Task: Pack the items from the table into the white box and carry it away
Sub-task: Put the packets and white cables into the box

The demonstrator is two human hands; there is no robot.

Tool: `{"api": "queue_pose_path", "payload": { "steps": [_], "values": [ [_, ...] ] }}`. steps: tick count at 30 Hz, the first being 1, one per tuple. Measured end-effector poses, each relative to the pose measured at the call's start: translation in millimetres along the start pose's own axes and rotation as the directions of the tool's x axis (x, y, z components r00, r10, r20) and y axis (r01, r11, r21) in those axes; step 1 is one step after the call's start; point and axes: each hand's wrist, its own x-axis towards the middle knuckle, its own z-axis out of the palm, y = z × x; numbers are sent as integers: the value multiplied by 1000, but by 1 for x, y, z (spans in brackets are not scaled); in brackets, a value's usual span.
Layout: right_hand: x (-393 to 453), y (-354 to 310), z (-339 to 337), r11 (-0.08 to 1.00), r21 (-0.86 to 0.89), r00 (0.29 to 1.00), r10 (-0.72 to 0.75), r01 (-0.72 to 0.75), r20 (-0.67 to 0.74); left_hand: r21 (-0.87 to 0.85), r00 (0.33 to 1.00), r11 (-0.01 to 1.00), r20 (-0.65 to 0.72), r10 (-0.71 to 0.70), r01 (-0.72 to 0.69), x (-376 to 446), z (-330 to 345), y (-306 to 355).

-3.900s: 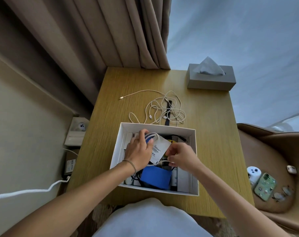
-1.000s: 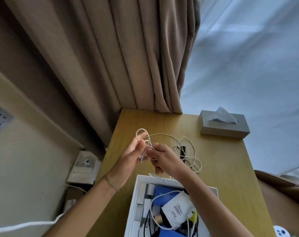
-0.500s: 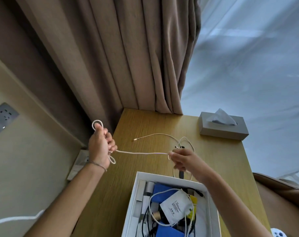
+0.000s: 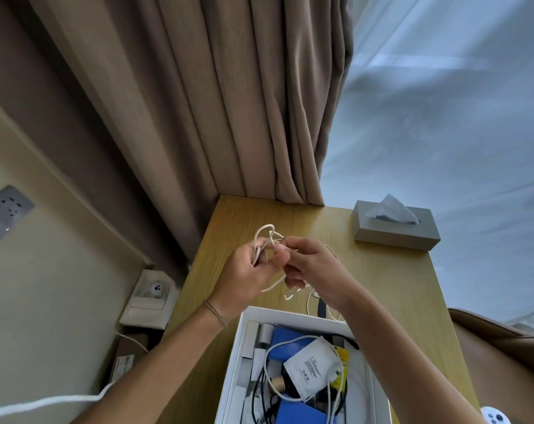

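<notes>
I see both hands up over the wooden table (image 4: 391, 289), close together, knuckles nearly touching. L hand (image 4: 247, 270) is curled round a few loops of thin white cable (image 4: 264, 237), one rounded loop sticking up above the fingers. R hand (image 4: 311, 267) pinches the same cable w/ thumb and forefinger right beside the L thumb; a slack strand droops below both hands and trails down toward the table. Thin band on the L wrist.

Cable looks smooth, round, rubbery, matte white. More of it lies on the tabletop under the R wrist, next to a dark strap-like thing I can't make out.

White box (image 4: 233, 365) sits just below the hands, nearer me, open top, stiff card walls. Inside: flat white pouch (image 4: 313, 373) w/ small print, blue pieces, black and white cords, something yellow, all jumbled.

Table is light wood grain, rectangular. Grey tissue box (image 4: 395, 231) at its far R corner, tissue peaked up. Heavy taupe curtain (image 4: 213, 96) in folds behind; pale sheer fabric to the R.
</notes>
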Motion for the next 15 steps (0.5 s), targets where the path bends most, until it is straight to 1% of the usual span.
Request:
{"api": "queue_pose_path", "payload": {
  "steps": [1,4,5,7,8,9,11,12,13,14,15],
  "values": [
    [-2,-2,0,999,-39,1000,5,-5,-19,-2,1000,1000,-12,8,-8,0,-2,0],
    [-5,-2,-1,952,-302,993,7,-42,-116,-65,996,996,-64,-61,57,1,-2,-3],
    [-5,-1,0,937,-346,993,10,-50,-118,-102,991,990,-86,-103,95,2,0,-6],
    [-6,9,1,937,-344,998,45,-58,-46,-224,969,960,-142,-201,166,5,1,-9],
    [-7,16,-2,938,-339,997,71,-70,-9,-326,952,926,-170,-254,189,7,-1,-9],
    [-10,23,-8,935,-343,995,95,-86,10,-461,930,864,-185,-318,204,9,-8,-8],
    [-20,36,-28,923,-361,991,137,-132,-12,-728,883,663,-181,-433,176,14,-31,-4],
    [-26,41,-42,915,-367,986,157,-169,-62,-806,863,574,-183,-472,143,15,-46,-4],
    [-33,46,-57,907,-363,975,175,-213,-134,-845,841,522,-195,-504,117,14,-62,-4],
    [-40,50,-74,898,-360,959,182,-252,-217,-858,823,503,-207,-529,108,13,-78,-4],
    [-46,52,-89,889,-361,938,175,-281,-299,-852,810,511,-218,-544,114,10,-90,-4]
  ]
}}
